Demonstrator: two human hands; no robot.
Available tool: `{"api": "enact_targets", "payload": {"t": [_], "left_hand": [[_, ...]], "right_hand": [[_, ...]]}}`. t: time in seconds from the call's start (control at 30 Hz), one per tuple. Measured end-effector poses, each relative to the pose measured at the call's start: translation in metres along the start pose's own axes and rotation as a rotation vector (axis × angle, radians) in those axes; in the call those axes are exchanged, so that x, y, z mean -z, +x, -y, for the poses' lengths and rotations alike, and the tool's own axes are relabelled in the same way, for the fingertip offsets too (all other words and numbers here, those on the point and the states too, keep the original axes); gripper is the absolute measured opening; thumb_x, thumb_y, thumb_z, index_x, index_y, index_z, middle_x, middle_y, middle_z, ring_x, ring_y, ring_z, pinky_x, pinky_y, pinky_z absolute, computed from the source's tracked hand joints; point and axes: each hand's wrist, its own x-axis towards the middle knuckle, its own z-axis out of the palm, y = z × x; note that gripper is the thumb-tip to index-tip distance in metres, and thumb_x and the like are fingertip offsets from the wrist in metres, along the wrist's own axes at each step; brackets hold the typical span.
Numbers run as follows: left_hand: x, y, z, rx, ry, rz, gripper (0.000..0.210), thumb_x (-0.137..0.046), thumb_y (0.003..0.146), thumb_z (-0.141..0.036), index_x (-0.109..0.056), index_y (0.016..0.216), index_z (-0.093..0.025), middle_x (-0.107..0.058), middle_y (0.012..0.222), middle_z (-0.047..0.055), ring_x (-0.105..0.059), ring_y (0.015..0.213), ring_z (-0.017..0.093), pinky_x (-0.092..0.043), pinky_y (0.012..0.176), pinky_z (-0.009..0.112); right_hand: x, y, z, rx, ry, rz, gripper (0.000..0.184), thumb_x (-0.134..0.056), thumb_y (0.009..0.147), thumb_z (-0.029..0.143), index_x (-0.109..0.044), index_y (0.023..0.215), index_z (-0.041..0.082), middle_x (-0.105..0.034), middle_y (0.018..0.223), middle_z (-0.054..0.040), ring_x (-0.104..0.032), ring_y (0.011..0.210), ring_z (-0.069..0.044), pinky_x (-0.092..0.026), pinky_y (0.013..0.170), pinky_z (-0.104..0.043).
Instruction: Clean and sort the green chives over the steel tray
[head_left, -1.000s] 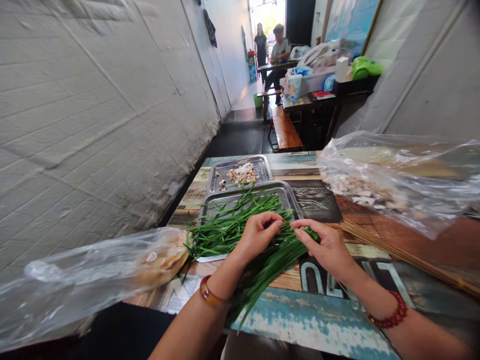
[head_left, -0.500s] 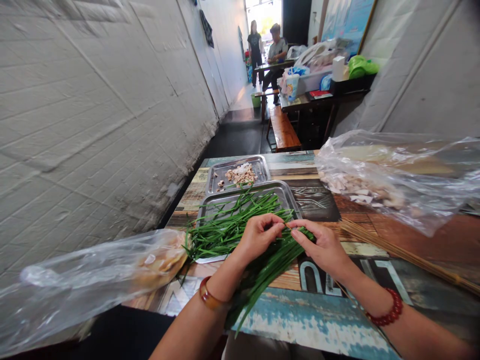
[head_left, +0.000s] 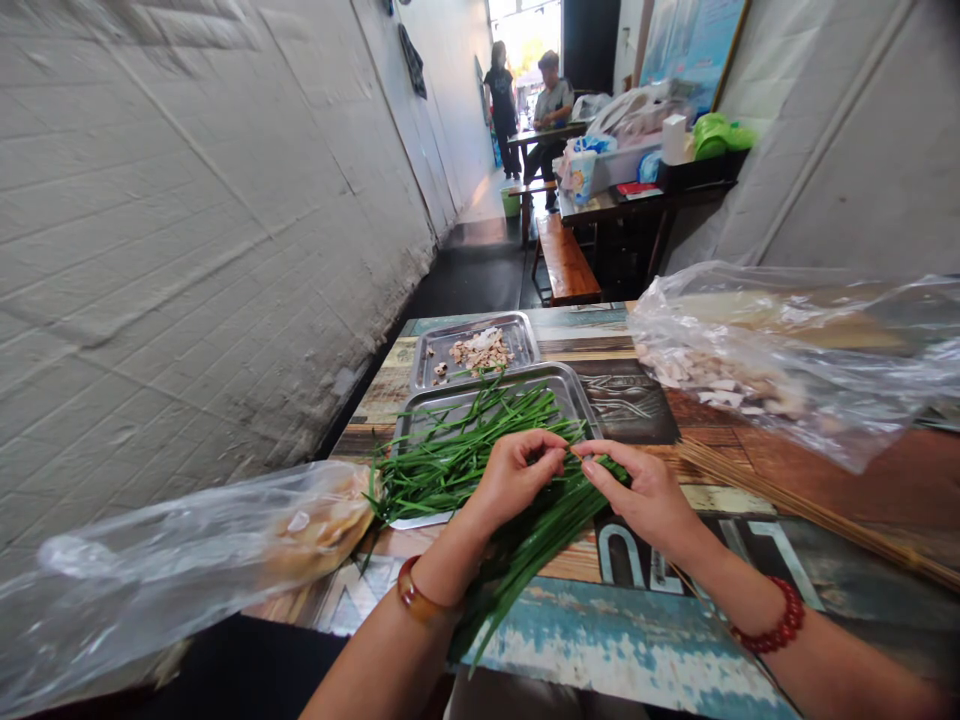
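Centrally, a patterned table (head_left: 570,640) is filling the foreground. A bangle (head_left: 420,592) is circling the left wrist, red beads (head_left: 776,625) the right. Loose chives (head_left: 551,535) are lying under the hands, running from the tray toward the near edge. The left hand (head_left: 517,475) and right hand (head_left: 645,490) are nearly meeting above them — each is pinching, thumb to forefinger, at a tan sliver (head_left: 575,453) too small to identify. A clear bag (head_left: 187,540) is lying at left, its tan contents blurred; thin sticks (head_left: 787,500) are lying at right. Just beyond, more chives are filling a tray (head_left: 581,390). A second bag (head_left: 787,350) is holding pale pieces at right; a farther tray (head_left: 421,350) is bearing chopped bits (head_left: 484,350). Farther off, a bench (head_left: 566,262) is standing beside a cluttered table (head_left: 604,208) — and, near the doorway, one person (head_left: 553,105) is sitting, another (head_left: 501,95) standing.
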Motion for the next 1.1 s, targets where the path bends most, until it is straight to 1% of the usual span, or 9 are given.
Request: {"api": "enact_targets", "payload": {"t": [0.27,0.4,0.5,0.6,0.7,0.8,0.9,0.97,1.1], "left_hand": [[-0.001,-0.002,-0.003,-0.174,0.221,-0.066,0.015,-0.058,0.083,-0.021,-0.071,0.08,-0.015,-0.069,0.071,0.003,-0.062,0.069,0.014,-0.046,0.067,0.023],[-0.002,-0.002,-0.002,-0.193,0.288,-0.066,0.014,-0.057,0.083,-0.02,-0.07,0.08,-0.015,-0.07,0.071,0.003,-0.063,0.068,0.014,-0.046,0.066,0.024],[-0.002,-0.003,-0.001,-0.209,0.323,-0.077,0.013,-0.058,0.083,-0.019,-0.07,0.08,-0.015,-0.071,0.071,0.004,-0.063,0.067,0.015,-0.046,0.067,0.024],[-0.002,-0.003,0.0,-0.228,0.35,-0.082,0.012,-0.059,0.083,-0.018,-0.07,0.079,-0.015,-0.072,0.073,0.003,-0.064,0.067,0.014,-0.046,0.067,0.024],[-0.003,-0.003,0.001,-0.23,0.359,-0.059,0.012,-0.059,0.082,-0.016,-0.07,0.078,-0.015,-0.072,0.074,0.003,-0.064,0.068,0.014,-0.046,0.066,0.023],[-0.005,-0.005,0.0,-0.24,0.345,-0.007,0.012,-0.059,0.083,-0.017,-0.071,0.08,-0.015,-0.073,0.078,0.004,-0.066,0.071,0.014,-0.046,0.067,0.023],[-0.005,-0.005,-0.001,-0.271,0.332,0.105,0.017,-0.056,0.087,-0.021,-0.071,0.084,-0.016,-0.073,0.08,0.005,-0.065,0.073,0.014,-0.047,0.069,0.023],[-0.003,-0.004,-0.002,-0.303,0.331,0.141,0.019,-0.055,0.089,-0.022,-0.071,0.083,-0.016,-0.072,0.081,0.005,-0.065,0.075,0.015,-0.047,0.071,0.024],[0.008,0.001,0.0,-0.298,0.356,-0.047,0.019,-0.054,0.089,-0.022,-0.071,0.083,-0.015,-0.071,0.083,0.007,-0.064,0.08,0.016,-0.047,0.075,0.028]], "right_hand": [[0.0,0.0,0.0,-0.004,-0.02,-0.004,0.023,-0.053,0.086,0.033,-0.071,0.095,0.022,-0.075,0.092,-0.0044,-0.069,0.085,-0.022,-0.052,0.081,-0.035],[-0.001,0.0,-0.003,-0.024,-0.027,-0.009,0.023,-0.053,0.086,0.034,-0.069,0.097,0.021,-0.073,0.096,-0.0055,-0.067,0.088,-0.022,-0.051,0.082,-0.035],[-0.003,-0.001,-0.006,-0.036,0.013,-0.024,0.032,-0.055,0.086,0.035,-0.063,0.113,0.02,-0.07,0.091,-0.0056,-0.065,0.084,-0.021,-0.051,0.079,-0.033],[-0.003,-0.001,-0.007,-0.046,0.051,-0.002,0.047,-0.053,0.088,0.034,-0.05,0.133,0.021,-0.063,0.078,-0.0012,-0.062,0.072,-0.017,-0.051,0.069,-0.029],[-0.003,-0.002,-0.007,-0.04,0.068,0.015,0.05,-0.052,0.089,0.034,-0.046,0.138,0.023,-0.059,0.073,0.0012,-0.058,0.065,-0.015,-0.049,0.063,-0.026],[-0.003,-0.002,-0.008,-0.025,0.07,0.019,0.041,-0.053,0.089,0.035,-0.054,0.128,0.023,-0.062,0.078,-0.0009,-0.059,0.068,-0.016,-0.049,0.062,-0.026],[-0.003,-0.001,-0.009,-0.024,0.043,0.004,0.027,-0.054,0.088,0.037,-0.062,0.108,0.022,-0.066,0.091,-0.004,-0.063,0.075,-0.017,-0.049,0.061,-0.026],[-0.002,-0.001,-0.01,-0.032,0.016,0.006,0.021,-0.054,0.087,0.038,-0.063,0.096,0.021,-0.067,0.09,-0.0038,-0.063,0.072,-0.017,-0.049,0.058,-0.025],[-0.001,-0.003,-0.009,-0.061,-0.016,0.029,0.02,-0.052,0.088,0.038,-0.061,0.089,0.021,-0.066,0.081,-0.0022,-0.059,0.058,-0.014,-0.045,0.05,-0.024]]}}
